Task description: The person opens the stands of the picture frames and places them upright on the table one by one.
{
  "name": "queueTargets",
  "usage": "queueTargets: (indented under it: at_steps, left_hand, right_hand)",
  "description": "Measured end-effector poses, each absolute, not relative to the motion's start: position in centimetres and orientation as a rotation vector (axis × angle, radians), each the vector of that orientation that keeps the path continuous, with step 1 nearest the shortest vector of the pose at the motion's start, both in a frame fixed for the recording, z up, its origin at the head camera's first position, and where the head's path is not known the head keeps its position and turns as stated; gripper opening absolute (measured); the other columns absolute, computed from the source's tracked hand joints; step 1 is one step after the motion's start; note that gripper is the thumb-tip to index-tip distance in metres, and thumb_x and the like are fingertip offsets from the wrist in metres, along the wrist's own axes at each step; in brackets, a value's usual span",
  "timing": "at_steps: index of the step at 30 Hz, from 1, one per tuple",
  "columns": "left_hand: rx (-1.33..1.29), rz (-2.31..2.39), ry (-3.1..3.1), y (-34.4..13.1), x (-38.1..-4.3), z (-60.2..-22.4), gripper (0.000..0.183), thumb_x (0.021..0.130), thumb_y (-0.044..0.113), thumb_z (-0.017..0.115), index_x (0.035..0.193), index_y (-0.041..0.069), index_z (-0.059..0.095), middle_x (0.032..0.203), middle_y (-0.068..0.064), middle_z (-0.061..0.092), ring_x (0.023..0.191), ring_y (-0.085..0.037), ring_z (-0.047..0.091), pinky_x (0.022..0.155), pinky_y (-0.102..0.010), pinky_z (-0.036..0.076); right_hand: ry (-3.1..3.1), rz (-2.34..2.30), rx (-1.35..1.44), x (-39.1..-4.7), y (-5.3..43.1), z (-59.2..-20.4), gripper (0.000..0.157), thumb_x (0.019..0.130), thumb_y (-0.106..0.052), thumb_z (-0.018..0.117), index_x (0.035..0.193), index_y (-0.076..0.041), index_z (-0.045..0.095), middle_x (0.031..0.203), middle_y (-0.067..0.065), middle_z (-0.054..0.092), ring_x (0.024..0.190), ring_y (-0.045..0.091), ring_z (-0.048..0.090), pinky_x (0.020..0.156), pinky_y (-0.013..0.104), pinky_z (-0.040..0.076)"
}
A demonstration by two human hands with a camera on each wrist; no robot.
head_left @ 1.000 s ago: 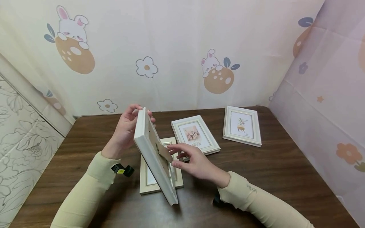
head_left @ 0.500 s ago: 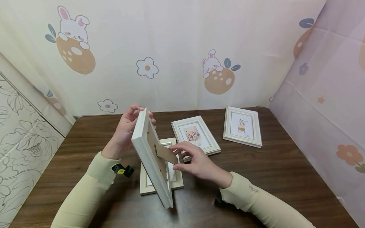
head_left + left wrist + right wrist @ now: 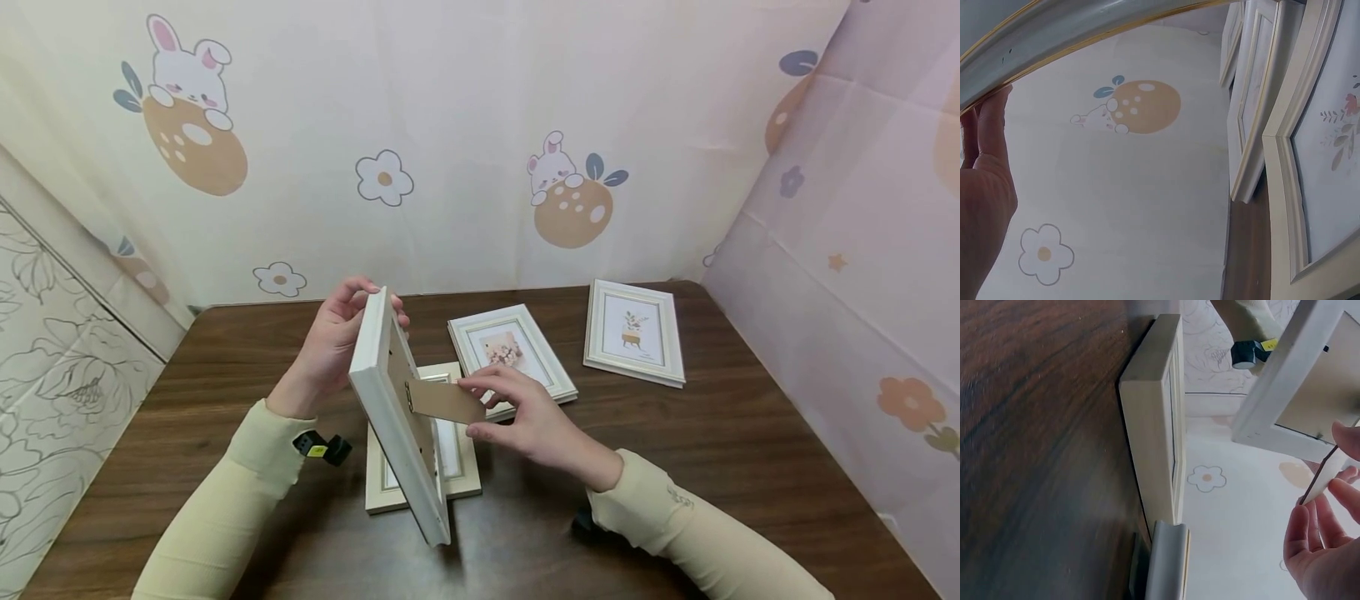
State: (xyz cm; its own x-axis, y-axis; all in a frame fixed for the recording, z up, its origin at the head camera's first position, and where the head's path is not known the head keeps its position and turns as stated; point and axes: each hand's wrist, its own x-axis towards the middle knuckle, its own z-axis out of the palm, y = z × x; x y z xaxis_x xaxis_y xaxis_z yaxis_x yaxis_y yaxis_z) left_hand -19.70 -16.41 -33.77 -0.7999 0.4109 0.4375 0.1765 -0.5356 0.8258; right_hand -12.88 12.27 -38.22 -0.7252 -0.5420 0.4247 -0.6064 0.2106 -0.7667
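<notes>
A white picture frame (image 3: 386,417) stands on edge, tilted, its brown backing toward the right. My left hand (image 3: 337,337) grips its upper end; in the left wrist view those fingers wrap the frame's edge. From the backing a brown easel stand (image 3: 450,402) sticks out, and my right hand (image 3: 525,417) pinches its free end between thumb and fingers, as the right wrist view also shows. Behind and partly hidden by the held frame, a cream picture frame (image 3: 459,479) lies face up on the table.
Face up at the back middle lies a frame with a flower picture (image 3: 551,375). Farther right is a frame with a potted-plant picture (image 3: 633,333). All rest on the dark wooden table (image 3: 675,467), with a patterned curtain (image 3: 450,225) behind it.
My right hand has moved right, swinging the easel stand farther out from the backing. The held frame's lower end has shifted slightly left. My left hand keeps its grip.
</notes>
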Motion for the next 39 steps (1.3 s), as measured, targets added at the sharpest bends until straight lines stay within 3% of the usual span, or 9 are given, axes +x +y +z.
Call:
queueTargets:
  at_steps: [9, 16, 39]
  left_hand:
    - [0.904, 2.444, 1.444, -16.60, -19.65, -33.86, 0.020, 0.104, 0.006, 0.048, 0.109, 0.018, 0.063, 0.108, -0.009, 0.066, 0.095, -0.023, 0.069, 0.086, -0.038, 0.055]
    - [0.836, 2.427, 1.516, -16.80, -19.78, -33.79, 0.022, 0.105, 0.007, 0.045, 0.109, 0.019, 0.062, 0.108, -0.009, 0.066, 0.094, -0.023, 0.069, 0.082, -0.035, 0.055]
    - [0.879, 2.545, 1.366, -16.87, -19.16, -33.39, 0.014, 0.101, 0.007, 0.054, 0.108, 0.014, 0.063, 0.107, -0.011, 0.067, 0.093, -0.024, 0.069, 0.082, -0.037, 0.057]
  right_hand:
    - [-2.399, 1.493, 1.121, -13.02, 12.84, -37.72, 0.047, 0.080, -0.012, 0.085, 0.124, -0.008, 0.069, 0.120, 0.003, 0.062, 0.108, 0.021, 0.058, 0.086, 0.035, 0.050]
    - [-2.378, 1.485, 1.134, -13.10, 12.85, -37.40, 0.047, 0.078, -0.011, 0.086, 0.122, -0.006, 0.070, 0.117, 0.003, 0.062, 0.100, 0.019, 0.059, 0.079, 0.032, 0.052]
    - [-2.393, 1.496, 1.147, -13.23, 12.90, -38.34, 0.053, 0.079, -0.007, 0.084, 0.129, -0.008, 0.064, 0.120, 0.005, 0.064, 0.104, 0.021, 0.061, 0.077, 0.037, 0.056]
